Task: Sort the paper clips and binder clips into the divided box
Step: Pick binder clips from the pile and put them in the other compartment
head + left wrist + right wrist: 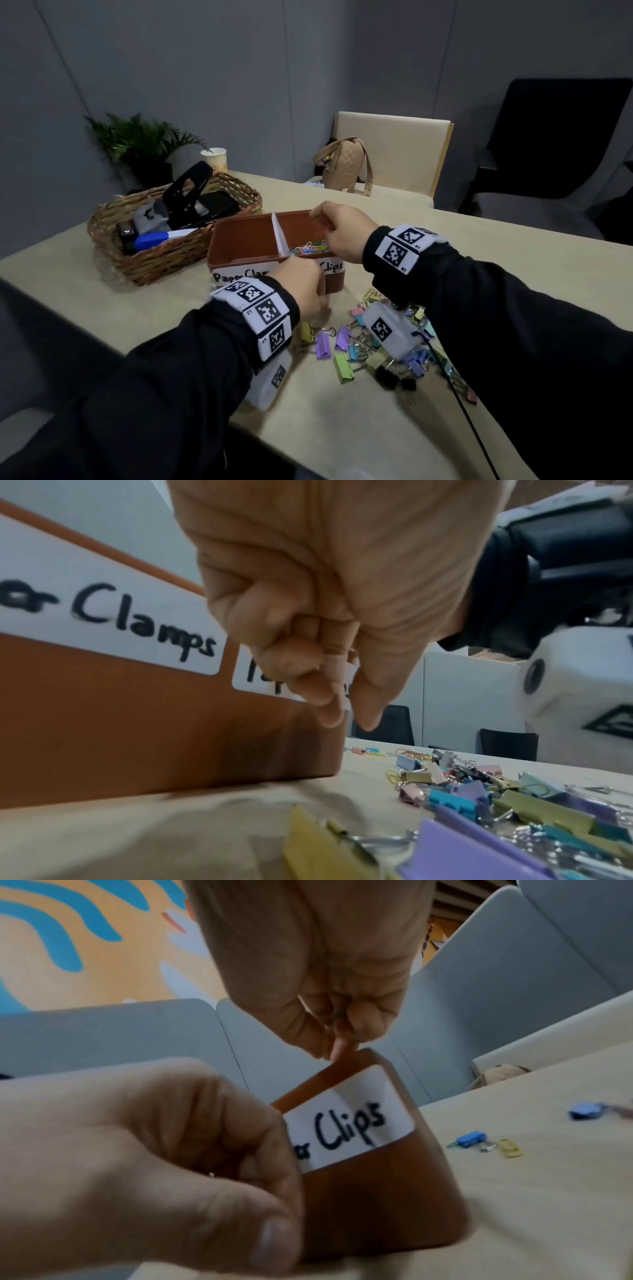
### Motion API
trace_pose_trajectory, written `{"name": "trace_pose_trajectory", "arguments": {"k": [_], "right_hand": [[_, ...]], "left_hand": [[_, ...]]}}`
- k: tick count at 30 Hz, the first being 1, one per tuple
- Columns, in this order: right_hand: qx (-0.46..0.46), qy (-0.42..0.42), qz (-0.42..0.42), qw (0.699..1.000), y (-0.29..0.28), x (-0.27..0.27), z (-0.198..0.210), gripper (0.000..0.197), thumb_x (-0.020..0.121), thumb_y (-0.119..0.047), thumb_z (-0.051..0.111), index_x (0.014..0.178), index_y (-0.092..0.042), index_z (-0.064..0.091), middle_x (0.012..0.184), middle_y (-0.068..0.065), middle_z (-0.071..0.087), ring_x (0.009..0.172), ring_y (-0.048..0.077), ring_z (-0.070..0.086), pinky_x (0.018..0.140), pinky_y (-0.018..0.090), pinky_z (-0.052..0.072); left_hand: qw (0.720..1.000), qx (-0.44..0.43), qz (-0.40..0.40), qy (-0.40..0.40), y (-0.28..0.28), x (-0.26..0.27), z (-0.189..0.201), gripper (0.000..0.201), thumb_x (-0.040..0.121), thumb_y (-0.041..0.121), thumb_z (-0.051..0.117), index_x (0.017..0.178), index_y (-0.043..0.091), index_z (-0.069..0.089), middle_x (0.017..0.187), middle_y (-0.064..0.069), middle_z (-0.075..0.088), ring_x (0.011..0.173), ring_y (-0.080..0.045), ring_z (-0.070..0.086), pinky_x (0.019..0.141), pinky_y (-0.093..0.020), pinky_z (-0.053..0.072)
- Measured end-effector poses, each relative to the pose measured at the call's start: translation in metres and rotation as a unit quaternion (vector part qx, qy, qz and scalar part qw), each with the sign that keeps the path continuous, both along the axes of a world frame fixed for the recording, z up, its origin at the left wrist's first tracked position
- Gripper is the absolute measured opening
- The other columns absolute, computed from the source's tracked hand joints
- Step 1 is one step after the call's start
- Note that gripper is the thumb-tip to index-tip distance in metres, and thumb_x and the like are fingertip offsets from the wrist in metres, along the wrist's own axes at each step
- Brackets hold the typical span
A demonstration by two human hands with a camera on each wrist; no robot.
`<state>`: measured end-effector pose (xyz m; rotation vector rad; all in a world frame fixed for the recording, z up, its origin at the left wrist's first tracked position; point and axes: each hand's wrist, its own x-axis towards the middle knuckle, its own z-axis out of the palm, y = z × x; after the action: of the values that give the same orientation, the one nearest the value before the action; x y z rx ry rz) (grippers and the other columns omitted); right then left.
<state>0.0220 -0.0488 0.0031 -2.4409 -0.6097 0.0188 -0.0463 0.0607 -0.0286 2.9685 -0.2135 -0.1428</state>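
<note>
Right hand [337,230] pinched over glossy brown divided box [245,240]; left hand [301,286] curled, contents indiscernible; folded-metal binder clips [376,342] at five o'clock.

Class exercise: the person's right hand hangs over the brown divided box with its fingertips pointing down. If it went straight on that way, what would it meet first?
Most likely the heap of coloured paper clips in the right compartment of the divided box. The right hand hangs above that compartment, fingers pinched downward; depth is unclear, so it might graze the far wall first.

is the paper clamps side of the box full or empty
Empty: in the head view the left compartment shows bare brown floor, while colored paper clips lie in the right one.
</note>
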Motion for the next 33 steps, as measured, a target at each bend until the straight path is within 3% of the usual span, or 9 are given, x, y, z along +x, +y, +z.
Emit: {"name": "trace_pose_trajectory", "arguments": {"k": [6,9,11,14,19,23,27,30,33], "right_hand": [[0.058,-0.084,0.000,0.995,-0.034,-0.009,0.004,0.036,0.081,0.004,0.048,0.109,-0.015,0.059,0.103,0.004,0.065,0.091,0.022,0.060,0.083,0.034,0.050],[-0.121,-0.040,0.021,0.992,-0.067,-0.009,0.005,0.022,0.085,-0.003,0.053,0.096,-0.017,0.067,0.095,0.002,0.069,0.086,0.019,0.060,0.080,0.028,0.049],[-0.250,0.026,0.055,0.966,-0.086,-0.012,-0.001,0.021,0.088,-0.007,0.057,0.092,-0.021,0.071,0.091,-0.005,0.069,0.083,0.012,0.059,0.078,0.023,0.047],[-0.332,0.059,0.080,0.938,-0.104,-0.021,-0.014,0.025,0.090,-0.009,0.055,0.098,-0.024,0.073,0.095,-0.009,0.070,0.086,0.011,0.061,0.079,0.023,0.048],[-0.323,0.092,0.070,0.939,-0.123,-0.025,-0.025,0.029,0.091,-0.009,0.054,0.105,-0.027,0.073,0.103,-0.011,0.070,0.093,0.010,0.062,0.082,0.024,0.049],[-0.327,0.089,0.064,0.939,-0.127,-0.026,-0.024,0.026,0.087,-0.009,0.057,0.104,-0.023,0.072,0.090,-0.006,0.067,0.085,0.011,0.057,0.077,0.024,0.046],[-0.339,0.085,0.070,0.934,-0.125,-0.025,-0.025,0.029,0.089,-0.013,0.059,0.111,-0.027,0.070,0.100,-0.004,0.067,0.089,0.015,0.056,0.080,0.025,0.046],[-0.338,0.089,0.078,0.934,-0.124,-0.024,-0.030,0.039,0.092,-0.009,0.050,0.120,-0.031,0.064,0.113,-0.004,0.065,0.100,0.018,0.059,0.088,0.030,0.049],[-0.335,0.081,0.079,0.936,-0.124,-0.024,-0.032,0.036,0.091,-0.009,0.049,0.115,-0.028,0.068,0.108,-0.003,0.067,0.096,0.017,0.059,0.084,0.028,0.049]], "left_hand": [[0.995,-0.019,-0.088,0.030,-0.010,0.001,-0.006,0.030,0.083,0.024,0.059,0.112,0.031,0.065,0.105,0.006,0.065,0.098,-0.015,0.062,0.082,-0.023,0.049],[0.990,-0.008,-0.123,0.061,-0.027,0.006,-0.008,0.034,0.089,0.022,0.057,0.119,0.036,0.063,0.118,0.003,0.061,0.104,-0.017,0.060,0.087,-0.027,0.050],[0.988,0.014,-0.140,0.065,-0.038,0.010,-0.009,0.037,0.091,0.018,0.055,0.122,0.035,0.062,0.125,0.001,0.060,0.110,-0.020,0.058,0.091,-0.028,0.049],[0.987,0.038,-0.144,0.056,-0.048,0.013,-0.009,0.030,0.092,0.022,0.055,0.119,0.026,0.067,0.122,0.002,0.064,0.112,-0.019,0.058,0.091,-0.025,0.045],[0.989,0.051,-0.118,0.076,-0.056,0.013,-0.003,0.024,0.091,0.015,0.051,0.104,0.017,0.071,0.106,0.000,0.069,0.100,-0.019,0.062,0.081,-0.027,0.050],[0.987,0.064,-0.125,0.082,-0.070,0.018,0.003,0.032,0.094,0.008,0.047,0.116,0.019,0.068,0.121,0.001,0.063,0.109,-0.020,0.059,0.081,-0.024,0.043],[0.978,0.120,-0.129,0.110,-0.083,0.025,0.006,0.040,0.094,0.004,0.045,0.128,0.018,0.061,0.132,-0.002,0.058,0.117,-0.023,0.055,0.090,-0.027,0.044],[0.975,0.144,-0.130,0.109,-0.085,0.026,0.006,0.042,0.095,0.006,0.041,0.134,0.017,0.055,0.134,-0.007,0.056,0.119,-0.026,0.053,0.089,-0.029,0.043],[0.976,0.140,-0.130,0.103,-0.086,0.027,0.003,0.046,0.094,0.004,0.039,0.133,0.022,0.054,0.133,-0.008,0.055,0.118,-0.026,0.053,0.082,-0.029,0.043]]}}
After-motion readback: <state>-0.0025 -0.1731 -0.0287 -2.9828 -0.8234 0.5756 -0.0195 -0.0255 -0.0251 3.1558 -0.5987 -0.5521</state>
